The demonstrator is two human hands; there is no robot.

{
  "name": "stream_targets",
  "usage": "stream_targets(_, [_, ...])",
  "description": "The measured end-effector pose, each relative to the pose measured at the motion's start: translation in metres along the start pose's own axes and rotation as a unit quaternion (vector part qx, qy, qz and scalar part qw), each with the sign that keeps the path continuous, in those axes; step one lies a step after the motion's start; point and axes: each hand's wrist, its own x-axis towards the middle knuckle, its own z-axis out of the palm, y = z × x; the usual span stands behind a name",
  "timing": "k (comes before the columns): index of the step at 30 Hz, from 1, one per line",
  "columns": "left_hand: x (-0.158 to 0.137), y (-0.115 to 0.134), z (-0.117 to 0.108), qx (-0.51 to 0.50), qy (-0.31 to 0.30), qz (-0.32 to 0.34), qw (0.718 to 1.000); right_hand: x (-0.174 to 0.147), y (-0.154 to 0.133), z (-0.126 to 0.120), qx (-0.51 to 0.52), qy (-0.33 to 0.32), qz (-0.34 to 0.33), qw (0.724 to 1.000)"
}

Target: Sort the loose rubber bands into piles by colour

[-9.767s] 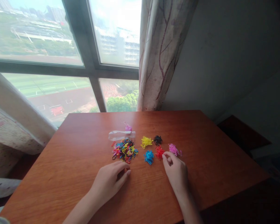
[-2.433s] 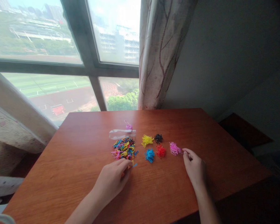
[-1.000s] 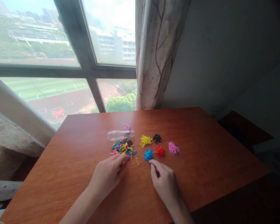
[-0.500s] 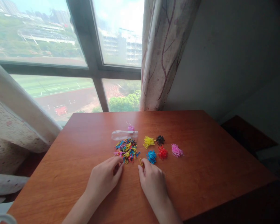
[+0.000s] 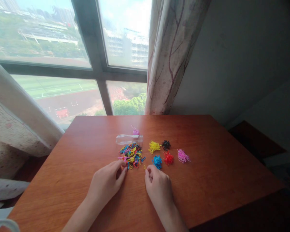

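Observation:
My left hand [image 5: 107, 180] rests at the near-left edge of a mixed heap of small coloured rubber bands [image 5: 131, 154]. Its thumb and index finger curve together at the heap, and what lies between the tips, if anything, is hidden. Right of the heap, my right hand [image 5: 159, 183] is closed, thumb against index finger. A yellow rubber band [image 5: 144, 167] sticks out from its fingertips. Just beyond that hand lies a blue pile [image 5: 157, 161]. Around it are sorted yellow [image 5: 154, 147], black [image 5: 166, 145], red [image 5: 168, 158] and pink [image 5: 183, 156] piles.
Behind the heap a clear plastic bottle [image 5: 128, 139] lies on its side, with a purple cap [image 5: 135, 132] beside it. The wooden table [image 5: 219, 180] meets a window at the back. Curtains [image 5: 169, 58] hang at both sides.
My right hand has shifted slightly right, its fingers closer together, and less of the yellow rubber band shows. My left hand has drawn slightly to the left. The piles look the same.

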Motion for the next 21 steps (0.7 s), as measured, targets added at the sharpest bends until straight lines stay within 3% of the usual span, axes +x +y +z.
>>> stream_targets(7, [0.000, -0.001, 0.001, 0.000, -0.001, 0.015, 1.000, 0.038, 0.019, -0.024, 0.004, 0.038, 0.021, 0.999])
stream_targets(13, [0.000, -0.001, 0.001, -0.007, 0.005, 0.017, 1.000, 0.084, 0.035, -0.029, -0.079, -0.008, 0.048, 0.996])
stream_targets(21, [-0.001, 0.002, -0.001, -0.015, 0.012, 0.020, 1.000, 0.089, 0.037, -0.023, -0.090, -0.026, 0.035, 0.995])
